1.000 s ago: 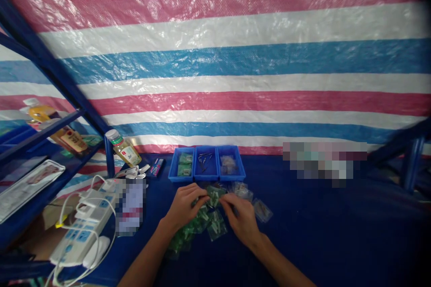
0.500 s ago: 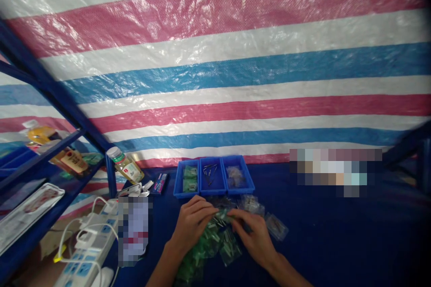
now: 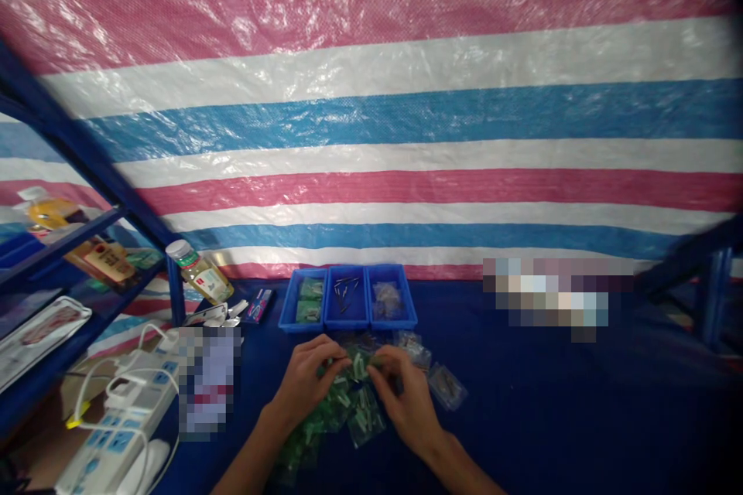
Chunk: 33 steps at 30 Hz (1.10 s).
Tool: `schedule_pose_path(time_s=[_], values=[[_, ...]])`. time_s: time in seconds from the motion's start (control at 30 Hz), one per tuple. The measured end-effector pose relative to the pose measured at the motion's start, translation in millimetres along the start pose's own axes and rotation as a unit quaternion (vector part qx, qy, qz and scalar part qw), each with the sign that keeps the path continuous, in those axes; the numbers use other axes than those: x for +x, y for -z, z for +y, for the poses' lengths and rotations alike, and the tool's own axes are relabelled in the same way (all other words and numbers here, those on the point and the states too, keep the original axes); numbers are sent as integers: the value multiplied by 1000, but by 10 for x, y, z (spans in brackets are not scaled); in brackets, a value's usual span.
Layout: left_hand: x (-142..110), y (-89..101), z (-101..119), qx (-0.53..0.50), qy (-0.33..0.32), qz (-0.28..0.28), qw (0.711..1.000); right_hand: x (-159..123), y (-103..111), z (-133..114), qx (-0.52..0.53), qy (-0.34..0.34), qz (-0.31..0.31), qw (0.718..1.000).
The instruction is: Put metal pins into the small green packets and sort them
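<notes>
My left hand (image 3: 309, 377) and my right hand (image 3: 405, 396) face each other over the blue table. Between their pinched fingertips is a small clear plastic bag (image 3: 358, 366) with greenish-white stick-like pieces in it. Each hand grips one side of it. Below lies a heap of green-tinted plastic bags (image 3: 313, 425), partly under my left forearm. Close to my right hand, another small bag of pale sticks (image 3: 366, 416) lies flat. Past my right hand are clear bags of small parts (image 3: 413, 348) and one more flat clear bag (image 3: 446, 387).
Behind my hands stand three joined blue bins: one with green bags (image 3: 293, 302), one with thin dark metal pieces (image 3: 347, 317), one with clear bags (image 3: 410, 315). On the left are a drink bottle (image 3: 200, 272), a small blue box (image 3: 257, 306) and a power strip (image 3: 110, 433) with white cables.
The whole view has shifted, so things appear further left. Both hands stay at the small bag, which now shows more upright between the fingertips.
</notes>
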<state>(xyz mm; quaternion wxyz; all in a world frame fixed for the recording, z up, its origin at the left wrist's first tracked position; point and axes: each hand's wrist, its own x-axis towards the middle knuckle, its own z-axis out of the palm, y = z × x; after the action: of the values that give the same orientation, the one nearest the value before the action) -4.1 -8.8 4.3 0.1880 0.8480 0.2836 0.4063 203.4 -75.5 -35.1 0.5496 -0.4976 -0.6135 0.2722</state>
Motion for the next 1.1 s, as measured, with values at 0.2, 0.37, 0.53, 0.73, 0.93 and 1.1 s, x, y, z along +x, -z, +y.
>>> schedule_pose_path(time_s=[0.2,0.37,0.53,0.73,0.93,1.1], values=[[25,64,11,9,-33,-51,998,11,-3,-96,1,6,-7,1000],[23,39,-30,-1,-19,-50,999,35,105,-189,7,7,-56,998],[50,63,46,23,-46,-62,997,20,135,-160,-26,13,-52,998],[60,51,116,27,-34,-37,998,63,150,-188,-30,9,-40,999],[16,42,121,16,-26,-43,999,22,92,-105,122,-87,-55,987],[12,38,134,32,-27,-63,997,11,88,-78,190,-105,0,976]])
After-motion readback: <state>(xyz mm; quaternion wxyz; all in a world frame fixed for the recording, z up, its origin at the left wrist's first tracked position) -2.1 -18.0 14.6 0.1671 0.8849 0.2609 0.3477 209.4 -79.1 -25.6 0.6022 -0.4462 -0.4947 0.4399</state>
